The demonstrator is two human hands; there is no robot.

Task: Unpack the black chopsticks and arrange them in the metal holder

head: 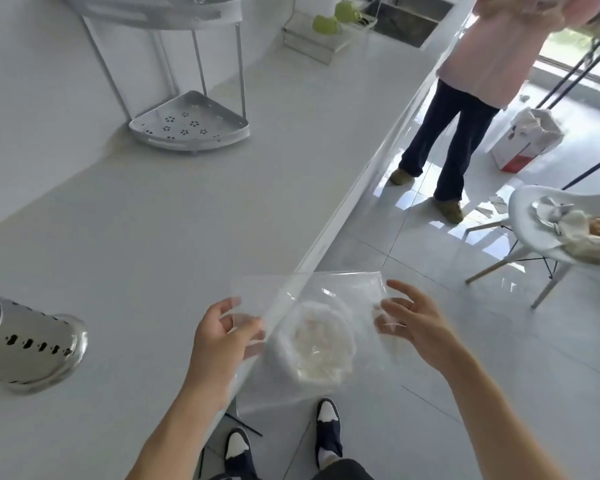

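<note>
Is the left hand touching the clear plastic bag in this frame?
Touching. The head view shows the left hand pinching the left edge of the clear plastic bag, thumb and fingers closed over the film, held above the counter's edge.

no text, label, brand or number can be read on anything; the red-and-white box (513, 152) is too blurred for print.

We saw the metal holder (32, 348) cut off by the left edge, its dark contents too hidden to tell.
</note>
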